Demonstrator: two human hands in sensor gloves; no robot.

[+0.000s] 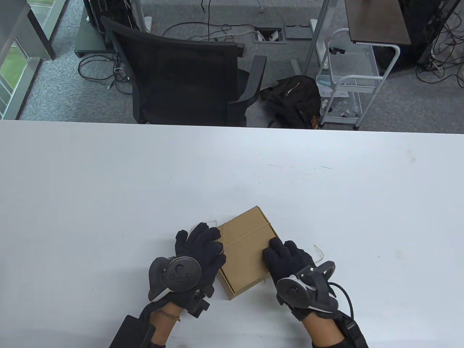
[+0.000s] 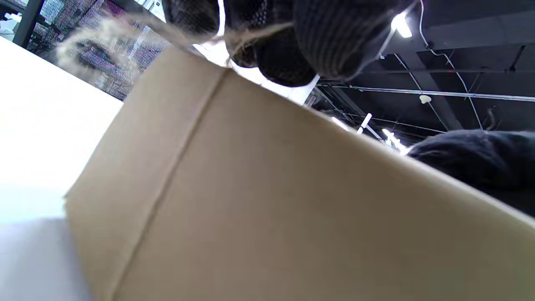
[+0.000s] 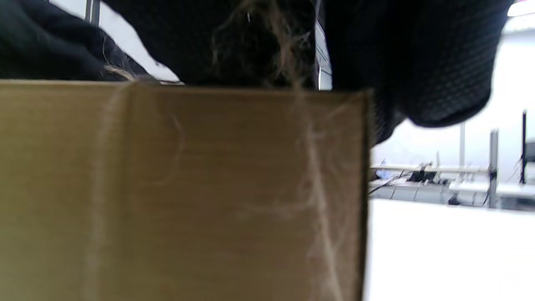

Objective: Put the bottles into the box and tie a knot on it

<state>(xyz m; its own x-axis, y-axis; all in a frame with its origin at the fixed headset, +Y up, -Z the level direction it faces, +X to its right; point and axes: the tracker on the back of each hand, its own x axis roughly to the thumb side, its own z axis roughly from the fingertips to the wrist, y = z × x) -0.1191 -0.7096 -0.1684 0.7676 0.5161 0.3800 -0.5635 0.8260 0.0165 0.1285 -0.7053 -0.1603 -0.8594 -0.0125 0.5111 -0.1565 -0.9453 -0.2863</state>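
A closed brown cardboard box (image 1: 244, 253) lies on the white table (image 1: 108, 199) near its front edge. Thin twine (image 1: 250, 232) runs across the lid. My left hand (image 1: 204, 246) sits at the box's left edge, fingers curled, with the twine (image 2: 255, 31) running through its fingertips (image 2: 334, 37). My right hand (image 1: 284, 255) curls over the right edge, where frayed twine (image 3: 317, 188) hangs down the box side (image 3: 188, 188). A loose twine end (image 1: 319, 253) pokes out beside the right hand. No bottles are in sight.
Beyond the table's far edge (image 1: 232, 125) stand a black office chair (image 1: 181, 72), a dark backpack (image 1: 293, 98) on the floor and a white wire cart (image 1: 348, 79). Cables lie on the grey carpet.
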